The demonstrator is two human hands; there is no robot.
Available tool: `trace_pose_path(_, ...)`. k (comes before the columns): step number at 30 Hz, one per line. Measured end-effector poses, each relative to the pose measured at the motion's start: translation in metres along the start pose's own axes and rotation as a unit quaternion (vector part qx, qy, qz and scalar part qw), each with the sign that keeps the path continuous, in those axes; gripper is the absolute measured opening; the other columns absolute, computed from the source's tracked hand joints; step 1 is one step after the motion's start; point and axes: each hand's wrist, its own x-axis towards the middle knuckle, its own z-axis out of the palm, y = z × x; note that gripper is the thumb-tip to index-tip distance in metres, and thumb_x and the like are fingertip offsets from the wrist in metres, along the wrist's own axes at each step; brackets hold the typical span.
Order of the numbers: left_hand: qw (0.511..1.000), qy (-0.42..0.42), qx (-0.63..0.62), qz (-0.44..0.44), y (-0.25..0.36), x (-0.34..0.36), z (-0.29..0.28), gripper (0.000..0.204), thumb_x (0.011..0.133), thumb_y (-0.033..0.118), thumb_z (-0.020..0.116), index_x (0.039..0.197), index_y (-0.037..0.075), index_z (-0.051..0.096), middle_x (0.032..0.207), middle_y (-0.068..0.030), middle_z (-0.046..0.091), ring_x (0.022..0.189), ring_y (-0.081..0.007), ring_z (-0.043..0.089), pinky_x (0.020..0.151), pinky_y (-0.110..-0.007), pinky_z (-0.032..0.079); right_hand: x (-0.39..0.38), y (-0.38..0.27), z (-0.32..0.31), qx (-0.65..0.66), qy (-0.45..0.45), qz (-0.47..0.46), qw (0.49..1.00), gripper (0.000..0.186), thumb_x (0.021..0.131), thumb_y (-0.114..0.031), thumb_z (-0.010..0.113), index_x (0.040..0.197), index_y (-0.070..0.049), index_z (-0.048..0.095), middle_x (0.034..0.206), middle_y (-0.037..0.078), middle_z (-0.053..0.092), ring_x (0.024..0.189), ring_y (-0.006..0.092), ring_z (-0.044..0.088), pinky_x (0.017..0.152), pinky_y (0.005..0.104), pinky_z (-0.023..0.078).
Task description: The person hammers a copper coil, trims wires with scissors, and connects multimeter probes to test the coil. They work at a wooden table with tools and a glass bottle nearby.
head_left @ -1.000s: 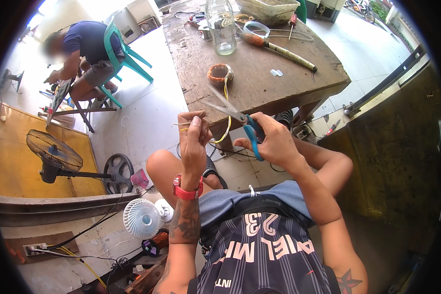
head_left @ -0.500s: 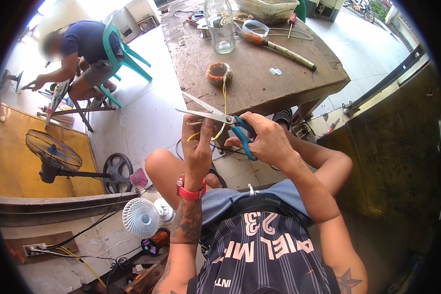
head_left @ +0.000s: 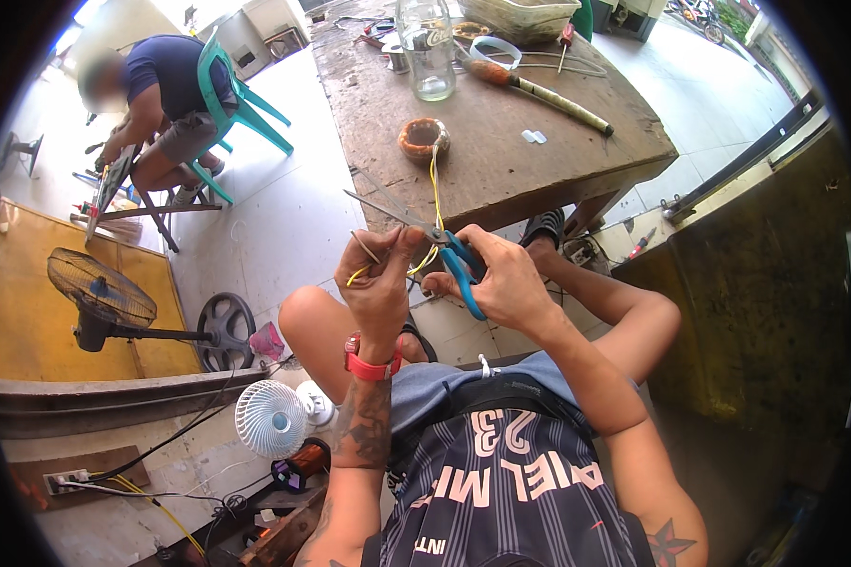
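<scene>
My right hand [head_left: 509,282] grips a pair of scissors [head_left: 462,281] by its teal handles, the blades parted and pointing left. Between the fingers of my left hand [head_left: 376,288] are thin yellow and white wires [head_left: 436,189], whose loose ends stick out near the thumb. The wires cross by the scissors' pivot; whether the blades touch them I cannot tell. They run up to a ring-shaped copper coil [head_left: 422,139] lying near the front edge of the wooden table [head_left: 501,161].
On the table stand a glass bottle [head_left: 427,57], a long-handled tool [head_left: 548,99], a screwdriver [head_left: 565,42] and a plastic tub [head_left: 520,19]. A black fan [head_left: 104,298] and small white fan [head_left: 272,420] sit at left. Another person [head_left: 165,94] bends forward on a green chair [head_left: 241,104].
My left hand has shifted slightly down and left with the wires. The scissors have tilted a little, their handles lower. At far left, the other person's arms have drawn in.
</scene>
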Motion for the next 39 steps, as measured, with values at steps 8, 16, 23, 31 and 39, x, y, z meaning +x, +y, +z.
trace_pose_path(8, 0.998, 0.016, 0.031, -0.054, 0.005, 0.006, 0.001, 0.013, 0.099, 0.005, 0.07, 0.106, 0.0, 0.061, 0.076, 0.0036, 0.055, 0.066, -0.0013, 0.047, 0.058, -0.019, 0.037, 0.002, 0.004, -0.008, 0.056, 0.038, 0.06, 0.996, 0.048, 0.083, -0.038, 0.09, 0.098, -0.003, 0.062, 0.067, 0.002, 0.059, 0.061, 0.0078, 0.051, 0.057, 0.0269, 0.044)
trace_pose_path(16, 0.995, -0.002, -0.037, -0.093, 0.007, 0.005, 0.004, 0.021, 0.105, 0.012, 0.058, 0.12, -0.002, 0.057, 0.077, 0.0034, 0.042, 0.065, -0.004, 0.035, 0.059, -0.02, 0.032, -0.006, 0.008, -0.031, -0.022, 0.026, 0.024, 0.999, 0.058, 0.081, -0.053, 0.086, 0.102, -0.004, 0.063, 0.076, 0.01, 0.063, 0.068, 0.0242, 0.065, 0.065, 0.0377, 0.052)
trace_pose_path(23, 0.987, -0.018, -0.099, -0.126, 0.005, 0.003, 0.003, 0.021, 0.107, 0.012, 0.059, 0.122, -0.002, 0.059, 0.079, 0.0034, 0.046, 0.065, -0.0035, 0.037, 0.058, -0.02, 0.032, -0.006, 0.015, -0.02, -0.121, 0.045, -0.053, 0.99, 0.062, 0.077, -0.051, 0.088, 0.109, -0.004, 0.064, 0.09, 0.011, 0.066, 0.071, 0.026, 0.067, 0.065, 0.0387, 0.055)
trace_pose_path(31, 0.994, -0.052, 0.011, -0.093, 0.006, 0.0, 0.0, 0.015, 0.107, 0.014, 0.061, 0.114, 0.001, 0.061, 0.09, 0.001, 0.062, 0.071, -0.0023, 0.05, 0.061, -0.018, 0.04, 0.003, 0.012, -0.016, -0.115, 0.028, -0.062, 0.991, 0.059, 0.078, -0.05, 0.088, 0.106, -0.003, 0.066, 0.089, 0.012, 0.067, 0.073, 0.0271, 0.069, 0.067, 0.0388, 0.055)
trace_pose_path(39, 0.994, -0.035, -0.048, -0.091, 0.003, 0.002, -0.002, 0.016, 0.094, -0.002, 0.075, 0.097, 0.002, 0.06, 0.096, -0.0059, 0.071, 0.091, -0.0072, 0.067, 0.08, -0.021, 0.055, -0.002, 0.004, -0.009, -0.004, -0.011, -0.024, 1.0, 0.058, 0.077, -0.05, 0.09, 0.1, -0.002, 0.065, 0.078, 0.011, 0.067, 0.068, 0.0189, 0.064, 0.064, 0.0332, 0.051)
